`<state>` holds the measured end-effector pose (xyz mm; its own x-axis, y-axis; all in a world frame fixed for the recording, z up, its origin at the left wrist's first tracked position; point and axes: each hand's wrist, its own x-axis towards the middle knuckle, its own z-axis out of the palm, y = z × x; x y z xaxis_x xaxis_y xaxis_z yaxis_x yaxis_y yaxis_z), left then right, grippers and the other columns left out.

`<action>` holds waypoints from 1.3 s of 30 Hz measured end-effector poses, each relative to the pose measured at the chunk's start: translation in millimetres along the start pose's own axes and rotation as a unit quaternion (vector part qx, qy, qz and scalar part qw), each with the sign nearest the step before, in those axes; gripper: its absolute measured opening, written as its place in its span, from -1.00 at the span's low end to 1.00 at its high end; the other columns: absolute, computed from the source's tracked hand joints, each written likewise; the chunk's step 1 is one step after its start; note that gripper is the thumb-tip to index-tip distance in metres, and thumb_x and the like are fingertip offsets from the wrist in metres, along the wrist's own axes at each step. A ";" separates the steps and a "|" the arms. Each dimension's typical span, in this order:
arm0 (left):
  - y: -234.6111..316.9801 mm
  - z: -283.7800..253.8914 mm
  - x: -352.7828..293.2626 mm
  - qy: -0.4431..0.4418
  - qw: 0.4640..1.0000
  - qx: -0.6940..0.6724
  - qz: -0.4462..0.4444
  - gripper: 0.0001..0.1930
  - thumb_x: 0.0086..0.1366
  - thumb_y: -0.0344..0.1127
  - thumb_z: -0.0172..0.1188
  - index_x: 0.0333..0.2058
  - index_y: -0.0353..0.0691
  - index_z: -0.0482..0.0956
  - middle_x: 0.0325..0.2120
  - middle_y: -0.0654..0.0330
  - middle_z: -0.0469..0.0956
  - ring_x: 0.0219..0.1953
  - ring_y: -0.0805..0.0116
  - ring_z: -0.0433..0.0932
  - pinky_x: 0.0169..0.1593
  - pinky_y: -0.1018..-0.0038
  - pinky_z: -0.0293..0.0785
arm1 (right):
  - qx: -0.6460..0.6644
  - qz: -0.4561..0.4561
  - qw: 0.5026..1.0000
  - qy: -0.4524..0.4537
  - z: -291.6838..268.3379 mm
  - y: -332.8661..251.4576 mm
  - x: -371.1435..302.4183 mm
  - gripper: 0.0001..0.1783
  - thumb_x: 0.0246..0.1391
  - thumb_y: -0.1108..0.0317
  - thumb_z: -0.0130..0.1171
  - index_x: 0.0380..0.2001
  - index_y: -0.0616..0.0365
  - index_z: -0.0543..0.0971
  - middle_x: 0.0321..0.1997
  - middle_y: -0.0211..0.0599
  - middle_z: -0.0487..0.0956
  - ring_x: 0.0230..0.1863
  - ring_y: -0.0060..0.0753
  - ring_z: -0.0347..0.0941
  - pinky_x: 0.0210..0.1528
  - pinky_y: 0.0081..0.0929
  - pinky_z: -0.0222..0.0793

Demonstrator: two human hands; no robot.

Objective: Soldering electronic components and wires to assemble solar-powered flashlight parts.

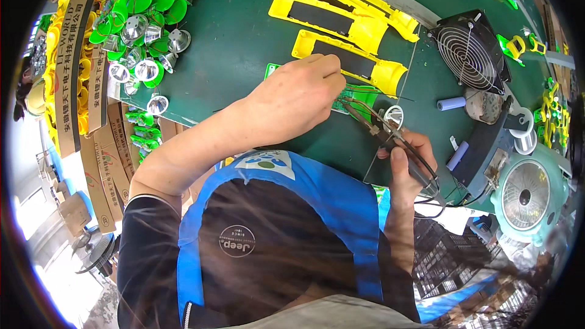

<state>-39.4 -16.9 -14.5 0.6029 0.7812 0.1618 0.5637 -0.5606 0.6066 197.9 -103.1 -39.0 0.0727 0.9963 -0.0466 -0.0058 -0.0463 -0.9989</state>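
My left hand (pixel 308 88) is closed over a bright green lamp part with a circuit board (pixel 361 97). Its fingertips are pressed together there, and whatever they pinch is hidden behind the hand. My right hand (pixel 409 167) grips a soldering iron (pixel 390 140) by its dark handle, with the tip pointing up and left to the board by my left fingers. Whether the tip touches the board I cannot tell. A silver reflector (pixel 394 117) sits at the right end of the green part. Just beyond lies a yellow housing (pixel 381 73) with a black panel.
More yellow housings (pixel 329 15) lie farther back on the green table (pixel 225 30). A black fan (pixel 468 52) stands at right, near purple cylindrical cells (pixel 451 104) and a wire spool (pixel 525 141). Green lamp parts with reflectors (pixel 146 68) are heaped at left, beside cardboard boxes (pixel 76 61).
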 end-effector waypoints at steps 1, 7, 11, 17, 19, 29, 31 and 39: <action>-0.1 0.1 -0.2 0.005 1.000 0.002 -0.002 -0.85 -0.01 -0.56 0.16 -0.48 -0.30 0.35 -0.41 0.11 0.35 -0.38 0.07 0.43 -0.35 0.26 0.40 | -0.003 -0.013 1.000 -0.001 -0.1 1.4 0.1 -0.77 0.06 0.42 0.20 -0.30 0.33 0.41 -0.38 -0.20 0.51 -0.45 -0.47 0.52 -0.32 -0.53 0.50; 1.8 1.2 1.4 0.022 1.000 -0.001 0.002 -0.85 -0.02 -0.57 0.15 -0.48 -0.29 0.35 -0.44 0.11 0.35 -0.39 0.08 0.43 -0.36 0.27 0.39 | 0.029 -0.017 0.998 0.053 -1.5 2.5 -1.6 -0.65 0.08 0.25 0.25 -0.25 0.31 0.43 -0.40 -0.15 0.57 -0.44 -0.44 0.53 -0.27 -0.52 0.47; 4.6 -1.4 2.5 0.004 1.000 0.020 -0.005 -0.86 -0.01 -0.56 0.14 -0.48 -0.30 0.34 -0.44 0.10 0.34 -0.39 0.05 0.42 -0.35 0.25 0.39 | 0.074 -0.007 0.996 0.053 -1.3 -0.2 0.4 -0.63 0.09 0.22 0.25 -0.23 0.29 0.41 -0.44 -0.15 0.58 -0.42 -0.44 0.53 -0.25 -0.52 0.46; 6.0 -1.3 4.1 -0.011 1.000 0.021 -0.016 -0.86 0.00 -0.55 0.14 -0.47 -0.30 0.34 -0.45 0.09 0.33 -0.38 0.05 0.42 -0.34 0.24 0.39 | 0.060 -0.040 0.997 0.041 -0.5 -3.3 5.5 -0.63 0.08 0.24 0.27 -0.22 0.26 0.38 -0.43 -0.16 0.57 -0.41 -0.45 0.52 -0.25 -0.52 0.46; 6.8 -1.7 4.2 -0.038 0.998 0.053 -0.018 -0.90 -0.04 -0.54 0.13 -0.48 -0.34 0.42 -0.41 0.07 0.38 -0.31 0.11 0.48 -0.23 0.29 0.48 | 0.060 -0.047 0.996 0.048 -0.3 -3.9 6.2 -0.63 0.08 0.25 0.26 -0.22 0.26 0.37 -0.43 -0.18 0.56 -0.41 -0.45 0.52 -0.26 -0.52 0.46; 8.5 -19.9 17.9 -0.025 0.999 -0.035 0.006 -0.75 0.06 -0.39 0.27 -0.28 -0.24 0.44 -0.34 0.12 0.50 -0.29 0.13 0.53 -0.24 0.31 0.47 | -0.042 -0.193 0.979 0.045 -8.3 -11.7 26.3 -0.60 0.14 0.14 0.18 -0.17 0.17 0.29 -0.38 -0.09 0.58 -0.39 -0.39 0.52 -0.16 -0.49 0.30; 16.1 3.0 30.8 -0.097 0.994 -0.035 0.026 -0.82 0.09 -0.38 0.22 -0.33 -0.23 0.45 -0.37 0.13 0.51 -0.28 0.11 0.52 -0.24 0.26 0.45 | -0.038 -0.220 0.975 0.026 -5.6 -9.5 35.4 -0.62 0.16 0.18 0.17 -0.15 0.14 0.26 -0.29 -0.06 0.60 -0.30 -0.33 0.56 -0.09 -0.43 0.28; -7.0 -18.9 6.0 0.026 0.944 -0.282 -0.170 -0.96 0.18 -0.51 0.13 -0.37 -0.30 0.47 -0.56 0.45 0.36 -0.54 0.75 0.20 -0.51 0.70 0.12 | -0.161 -0.406 0.897 -0.067 17.5 -2.2 81.3 -0.60 -0.10 0.56 0.32 -0.18 0.19 0.41 -0.27 -0.11 0.58 -0.33 -0.24 0.54 -0.24 -0.40 0.45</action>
<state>-50.3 -3.1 -3.1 0.4046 0.9103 -0.0874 0.3211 -0.0519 0.9456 186.4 -20.8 -40.5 -0.1974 0.7095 0.6764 0.2848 0.7018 -0.6530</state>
